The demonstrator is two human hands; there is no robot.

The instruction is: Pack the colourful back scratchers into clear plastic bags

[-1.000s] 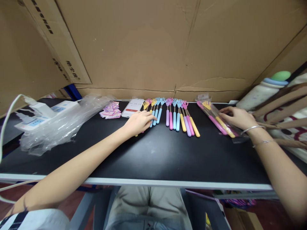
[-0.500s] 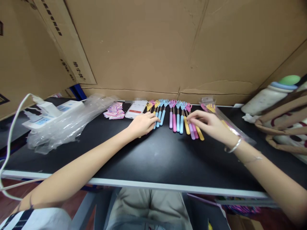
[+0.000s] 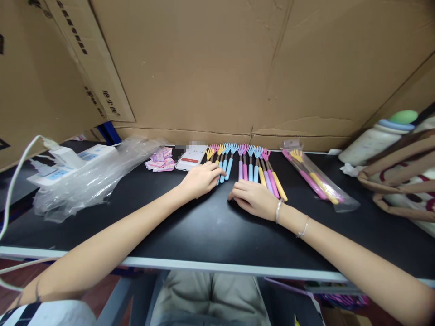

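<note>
The lap [image 3: 210, 294] is at bottom centre, below the table [image 3: 204, 246]. Mid-frame, the right hand [image 3: 254, 197], fingers bent, lies at the handle ends of the scratchers [image 3: 256, 173], lined up across the centre. The left hand [image 3: 200, 180], fingers loosely together, covers the leftmost handles; I cannot tell whether either grips. Behind stands cardboard [image 3: 204, 68].

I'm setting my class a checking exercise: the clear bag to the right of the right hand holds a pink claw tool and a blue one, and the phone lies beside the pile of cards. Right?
Not quite: the head view shows the clear bag holding a pink claw tool and a yellow claw tool, not a blue one.
</note>
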